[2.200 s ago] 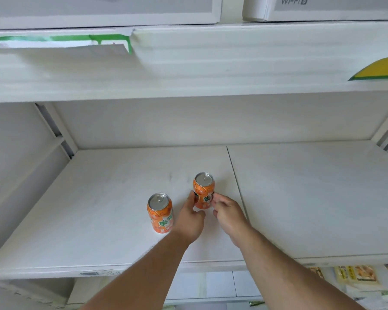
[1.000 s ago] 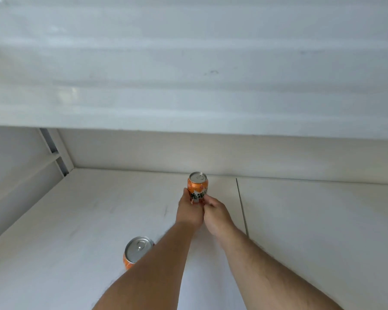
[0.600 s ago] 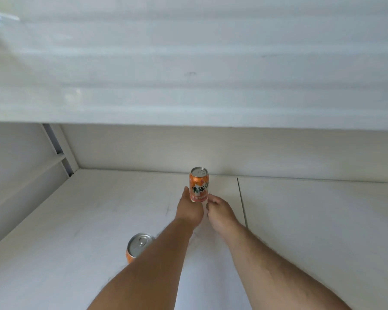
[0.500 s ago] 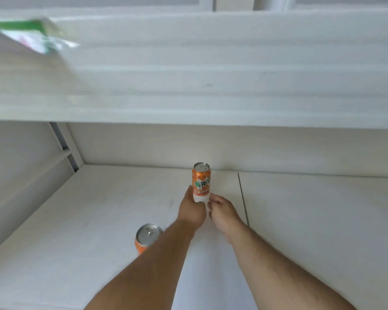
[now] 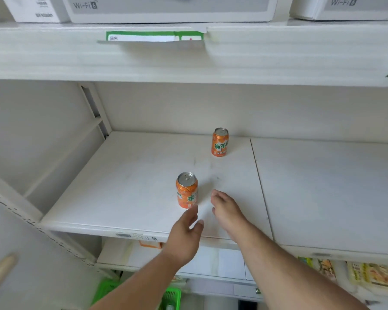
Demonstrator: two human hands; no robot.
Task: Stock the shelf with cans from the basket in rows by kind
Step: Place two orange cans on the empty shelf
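Shelf (image 5: 143,198) holds two orange cans upright, well apart: rear can (image 5: 220,142) near back wall, front can (image 5: 187,190) nearer edge. We see left hand (image 5: 185,237) and right hand (image 5: 227,210) both empty, fingers loose, just beside front can. Green basket (image 5: 171,296) below.

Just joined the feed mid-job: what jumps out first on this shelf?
Two orange cans stand upright on the white shelf: the rear can near the back wall, the front can nearer the edge. Both hands are empty: the left hand is open just below the front can, the right hand beside it.
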